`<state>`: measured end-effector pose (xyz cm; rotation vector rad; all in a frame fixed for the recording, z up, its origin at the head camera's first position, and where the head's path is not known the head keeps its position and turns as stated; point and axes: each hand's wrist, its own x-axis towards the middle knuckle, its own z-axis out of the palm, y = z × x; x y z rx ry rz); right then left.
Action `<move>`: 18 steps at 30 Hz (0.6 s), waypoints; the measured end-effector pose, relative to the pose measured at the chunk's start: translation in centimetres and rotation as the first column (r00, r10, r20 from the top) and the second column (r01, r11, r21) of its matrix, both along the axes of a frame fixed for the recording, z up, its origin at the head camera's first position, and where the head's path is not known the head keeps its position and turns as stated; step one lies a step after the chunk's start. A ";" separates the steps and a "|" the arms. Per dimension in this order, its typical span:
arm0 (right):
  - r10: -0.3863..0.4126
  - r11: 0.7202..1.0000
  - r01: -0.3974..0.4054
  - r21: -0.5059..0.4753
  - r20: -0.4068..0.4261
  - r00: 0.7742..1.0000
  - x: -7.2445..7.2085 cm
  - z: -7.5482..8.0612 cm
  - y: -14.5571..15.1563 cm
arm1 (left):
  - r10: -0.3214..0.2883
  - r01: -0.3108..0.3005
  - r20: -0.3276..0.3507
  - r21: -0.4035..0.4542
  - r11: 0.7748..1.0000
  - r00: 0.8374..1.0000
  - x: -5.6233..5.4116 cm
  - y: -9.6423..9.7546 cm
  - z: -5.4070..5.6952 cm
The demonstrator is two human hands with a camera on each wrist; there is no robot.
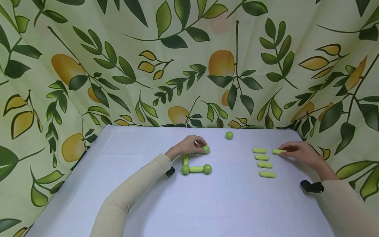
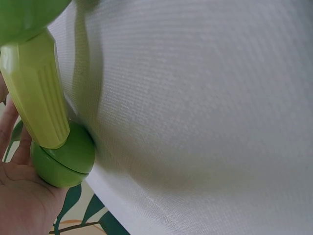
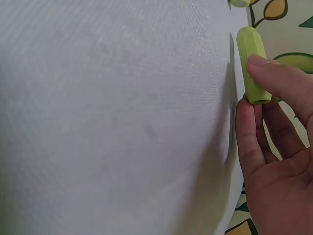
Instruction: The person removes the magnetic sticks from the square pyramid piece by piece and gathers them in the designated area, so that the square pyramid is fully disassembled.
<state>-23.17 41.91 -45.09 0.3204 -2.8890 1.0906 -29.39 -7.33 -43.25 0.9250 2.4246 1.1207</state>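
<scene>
My left hand [image 1: 190, 144] pinches a glossy green ball [image 1: 206, 149] at its fingertips. Beneath and in front of that hand lies an L-shaped piece: a light-green rod [image 1: 196, 169] joins a corner ball [image 1: 185, 169] to an end ball [image 1: 207, 169], and a second rod [image 1: 186, 159] runs back under the hand. In the left wrist view this second rod [image 2: 36, 90] meets another ball [image 2: 63, 156] beside the palm. My right hand [image 1: 302, 154] holds a light-green ribbed rod [image 3: 253, 66] between thumb and fingers, at the table's right side.
Several loose light-green rods [image 1: 262, 157] lie in a column left of the right hand. One loose green ball [image 1: 229, 135] rests near the back edge of the white-covered table [image 1: 231, 204]. A leaf-patterned curtain [image 1: 189, 75] hangs behind and around it.
</scene>
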 end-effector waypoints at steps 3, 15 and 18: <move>-0.016 0.999 0.016 0.030 0.014 1.000 -0.3 -0.3 0.0 | -0.002 0.002 0.000 -0.001 1.000 1.000 0.0 0.0 0.0; -0.032 0.998 0.030 0.049 0.052 0.998 -0.7 -0.2 -0.3 | 0.018 -0.018 -0.001 -0.021 1.000 1.000 -0.1 0.1 -0.1; -0.028 0.999 0.027 0.036 0.055 0.998 -0.7 -0.1 -0.3 | 0.018 -0.018 -0.002 -0.022 1.000 1.000 -0.2 0.1 -0.2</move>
